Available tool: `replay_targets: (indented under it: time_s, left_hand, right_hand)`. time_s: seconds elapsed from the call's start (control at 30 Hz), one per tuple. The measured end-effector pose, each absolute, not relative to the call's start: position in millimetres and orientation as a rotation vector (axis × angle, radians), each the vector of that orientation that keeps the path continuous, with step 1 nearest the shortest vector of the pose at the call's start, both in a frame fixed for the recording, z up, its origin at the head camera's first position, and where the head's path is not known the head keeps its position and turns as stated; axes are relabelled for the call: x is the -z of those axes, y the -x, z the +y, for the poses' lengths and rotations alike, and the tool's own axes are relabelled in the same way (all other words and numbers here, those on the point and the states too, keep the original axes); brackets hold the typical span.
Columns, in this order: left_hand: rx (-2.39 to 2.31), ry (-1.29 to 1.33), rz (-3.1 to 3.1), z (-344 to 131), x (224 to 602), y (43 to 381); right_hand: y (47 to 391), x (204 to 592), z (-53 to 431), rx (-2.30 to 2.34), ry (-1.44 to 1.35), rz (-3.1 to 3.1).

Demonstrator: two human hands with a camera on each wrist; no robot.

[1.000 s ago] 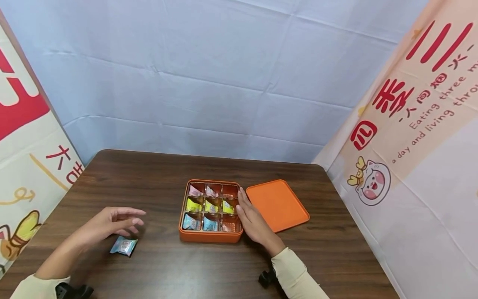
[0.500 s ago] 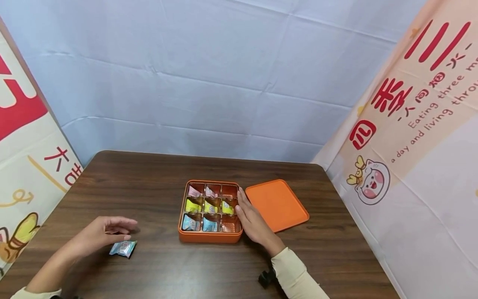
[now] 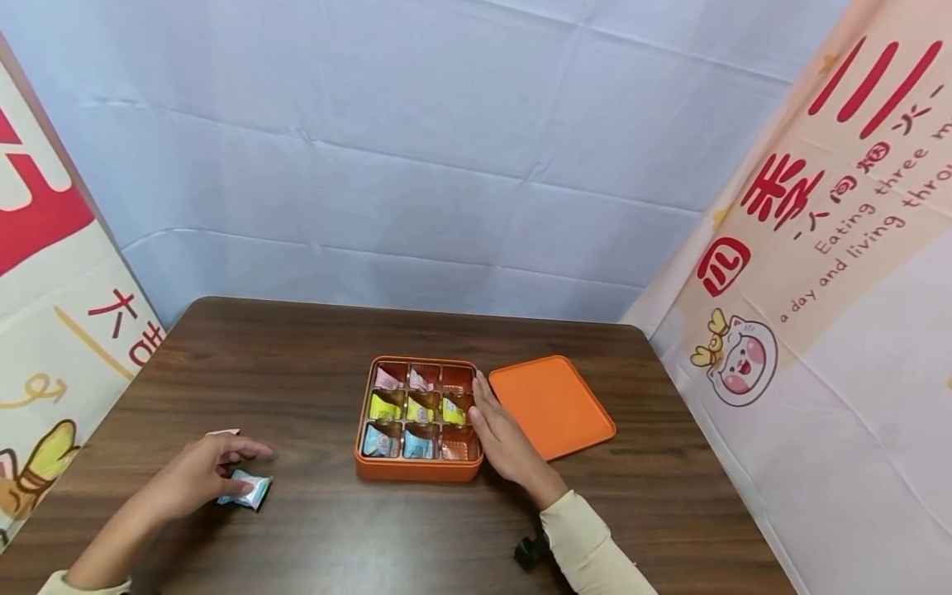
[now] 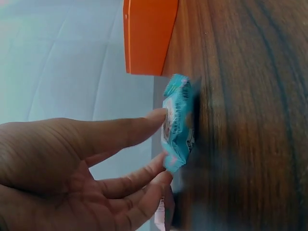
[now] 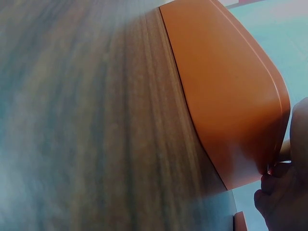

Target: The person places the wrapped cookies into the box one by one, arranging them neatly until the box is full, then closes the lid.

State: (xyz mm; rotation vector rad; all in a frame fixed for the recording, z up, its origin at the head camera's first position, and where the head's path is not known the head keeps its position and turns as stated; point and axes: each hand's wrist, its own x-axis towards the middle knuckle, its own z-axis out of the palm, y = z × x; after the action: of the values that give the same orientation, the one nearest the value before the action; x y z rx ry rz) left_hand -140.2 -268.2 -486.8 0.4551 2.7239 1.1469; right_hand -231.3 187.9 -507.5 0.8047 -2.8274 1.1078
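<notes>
In the head view a blue wrapped candy [image 3: 255, 492] lies on the table at the left. My left hand [image 3: 195, 473] is over it, the thumb touching the wrapper and the other fingers reaching past it. The left wrist view has the thumb tip on the blue candy [image 4: 179, 120] and fingertips at its lower end. A pink wrapped candy [image 4: 163, 211] shows behind those fingers. My right hand [image 3: 509, 442] rests along the right side of an orange box [image 3: 420, 471], fingers extended. Pink, yellow and blue candies sit in its compartments; the top-right and bottom-right ones hold none.
An orange lid [image 3: 554, 409] lies flat right of the box, partly behind my right hand. The dark wooden table [image 3: 320, 537] ends at a pale blue cloth backdrop [image 3: 416, 165]. Printed cloths [image 3: 840, 273] hang at both sides.
My left hand has lowered and drawn back a little toward the blue candy, and its thumb now touches the wrapper. The pink candy's edge shows behind it. My right hand and the box stay put.
</notes>
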Motion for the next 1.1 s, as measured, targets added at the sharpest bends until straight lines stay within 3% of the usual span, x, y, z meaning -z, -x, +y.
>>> replay_targets:
  time_s: [0.5,0.97,1.1]
  left_hand:
    - [-0.996,-0.427,2.780,-264.3,485.5,137.0]
    - [-1.243,-0.439,2.675,-268.0,492.3,138.9]
    - [-1.412,-0.333,2.531,-267.6,494.2,139.2]
  right_hand:
    - [230.7,506.9,188.1,-1.121,-0.789,-2.840]
    - [231.6,507.4,189.4,-1.113,-0.791,-2.817]
    - [231.8,507.3,189.9,-1.116,-0.805,-2.808]
